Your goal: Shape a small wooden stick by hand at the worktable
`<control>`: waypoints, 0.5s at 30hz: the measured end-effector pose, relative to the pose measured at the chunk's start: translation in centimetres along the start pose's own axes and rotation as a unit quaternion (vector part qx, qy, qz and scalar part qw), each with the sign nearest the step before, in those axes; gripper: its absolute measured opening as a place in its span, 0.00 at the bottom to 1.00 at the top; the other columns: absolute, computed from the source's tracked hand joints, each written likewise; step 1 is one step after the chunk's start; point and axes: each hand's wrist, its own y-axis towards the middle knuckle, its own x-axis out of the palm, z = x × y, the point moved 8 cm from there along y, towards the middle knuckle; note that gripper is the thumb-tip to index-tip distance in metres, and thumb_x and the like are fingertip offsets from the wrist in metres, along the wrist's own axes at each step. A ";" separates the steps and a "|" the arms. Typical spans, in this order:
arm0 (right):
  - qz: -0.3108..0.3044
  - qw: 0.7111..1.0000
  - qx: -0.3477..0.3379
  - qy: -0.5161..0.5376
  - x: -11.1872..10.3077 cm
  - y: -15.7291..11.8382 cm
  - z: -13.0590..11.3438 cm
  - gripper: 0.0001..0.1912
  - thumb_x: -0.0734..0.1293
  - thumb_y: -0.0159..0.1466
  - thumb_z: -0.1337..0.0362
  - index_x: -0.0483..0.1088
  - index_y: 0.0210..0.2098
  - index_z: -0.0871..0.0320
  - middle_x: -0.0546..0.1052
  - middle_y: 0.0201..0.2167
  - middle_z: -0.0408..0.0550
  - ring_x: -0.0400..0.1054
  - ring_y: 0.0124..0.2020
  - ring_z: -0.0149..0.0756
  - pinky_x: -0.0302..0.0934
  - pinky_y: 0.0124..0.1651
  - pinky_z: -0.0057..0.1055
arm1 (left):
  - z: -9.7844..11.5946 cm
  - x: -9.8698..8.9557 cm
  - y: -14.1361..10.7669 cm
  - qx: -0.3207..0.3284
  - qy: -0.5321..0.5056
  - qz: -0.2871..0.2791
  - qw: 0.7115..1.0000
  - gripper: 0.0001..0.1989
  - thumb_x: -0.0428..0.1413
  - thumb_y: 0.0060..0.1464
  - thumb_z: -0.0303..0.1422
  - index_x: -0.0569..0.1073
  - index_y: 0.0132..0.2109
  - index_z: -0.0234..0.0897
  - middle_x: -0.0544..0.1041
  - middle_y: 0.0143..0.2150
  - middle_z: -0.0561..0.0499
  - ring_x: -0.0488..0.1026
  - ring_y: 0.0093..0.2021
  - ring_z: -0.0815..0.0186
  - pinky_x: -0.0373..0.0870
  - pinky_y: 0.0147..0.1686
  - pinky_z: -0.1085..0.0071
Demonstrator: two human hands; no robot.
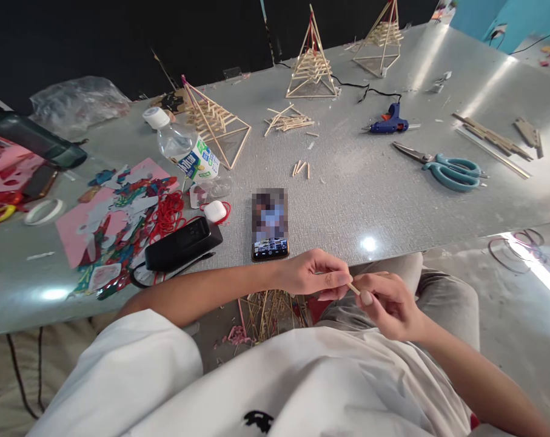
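Both hands, left (pixel 313 274) and right (pixel 390 305), meet, fingers pinched.

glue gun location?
Head view, far right part of the table: the blue glue gun lies just beyond the scissors, right of the loose sticks.

We note the phone (pixel 270 224) screen is blurred, unreadable. The small stick (pixel 353 287) is mostly hidden between the fingertips of both hands; its length we cannot tell. The pink paper (pixel 4 167) is cut off by the left edge. The bottle (pixel 187 147) label is too small to read.
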 end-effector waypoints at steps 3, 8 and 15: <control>0.017 0.998 0.023 0.048 0.3 -0.2 0.8 0.13 0.61 0.76 0.66 0.62 0.33 0.55 0.60 0.22 0.36 0.48 0.21 0.25 0.47 0.25 0.25 | -0.1 0.1 0.1 -0.008 0.001 -0.001 1.000 0.22 0.54 0.72 0.49 0.74 0.38 0.34 0.70 0.27 0.54 0.67 0.26 0.72 0.64 0.28 0.73; 0.086 0.990 0.034 0.103 0.1 -1.1 1.6 0.17 0.62 0.77 0.60 0.65 0.31 0.56 0.62 0.19 0.35 0.50 0.20 0.25 0.48 0.24 0.24 | 0.0 0.0 -0.1 -0.011 -0.032 0.016 0.999 0.23 0.55 0.71 0.51 0.74 0.39 0.34 0.69 0.28 0.53 0.66 0.27 0.71 0.64 0.28 0.73; -0.122 0.989 0.073 -0.047 5.4 -3.9 4.8 0.12 0.65 0.77 0.61 0.80 0.43 0.58 0.80 0.29 0.43 0.64 0.24 0.25 0.59 0.29 0.23 | 0.2 -0.5 -0.3 0.016 -0.043 0.039 0.998 0.20 0.55 0.72 0.45 0.73 0.36 0.34 0.71 0.29 0.52 0.65 0.27 0.72 0.63 0.27 0.74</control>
